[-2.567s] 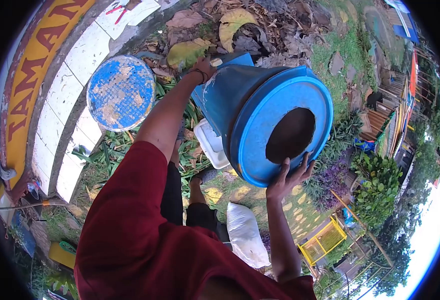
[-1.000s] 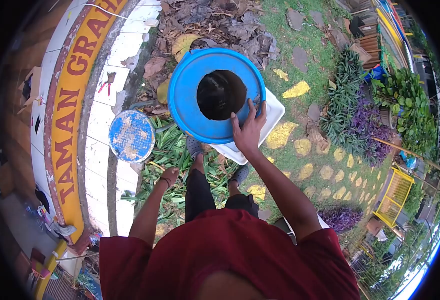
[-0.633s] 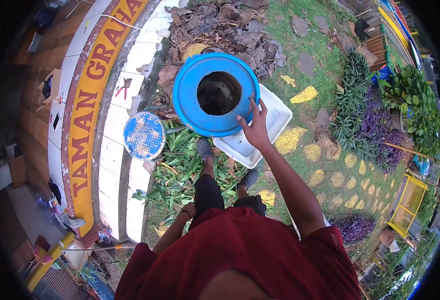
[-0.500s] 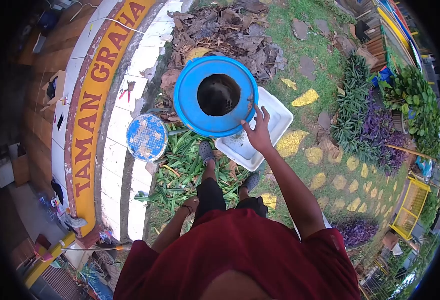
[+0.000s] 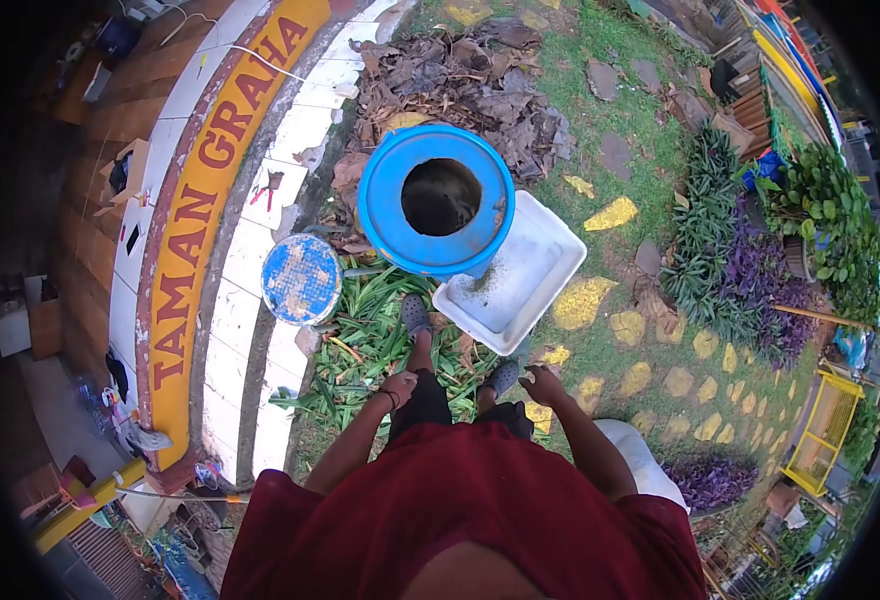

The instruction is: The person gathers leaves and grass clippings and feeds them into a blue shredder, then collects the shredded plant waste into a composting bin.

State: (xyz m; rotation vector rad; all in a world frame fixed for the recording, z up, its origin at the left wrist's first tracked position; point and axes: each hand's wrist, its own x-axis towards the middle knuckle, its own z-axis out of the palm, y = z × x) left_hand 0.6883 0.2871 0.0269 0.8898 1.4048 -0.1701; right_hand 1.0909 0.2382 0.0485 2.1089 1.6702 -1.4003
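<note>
My right hand hangs by my right thigh, its fingers loosely bent and apart, with nothing visible in it. My left hand, with a dark band at the wrist, is beside my left knee; its fingers look curled in and I see nothing in them. Ahead of my feet stands a blue drum with a round hole in its top and dark contents inside. A white tray lies against its right side, with dark specks in it. Neither hand touches the drum or the tray.
Left of the drum sits a round blue lid with worn patches. Cut green leaves lie around my feet; dry brown leaves are heaped behind the drum. Red-handled pruning shears rest on the white tiled ledge. A white sack-like object is at my right.
My right hand has left the drum's rim and dropped back to my right side. My left hand has risen slightly toward my knee. The view has shifted a little.
</note>
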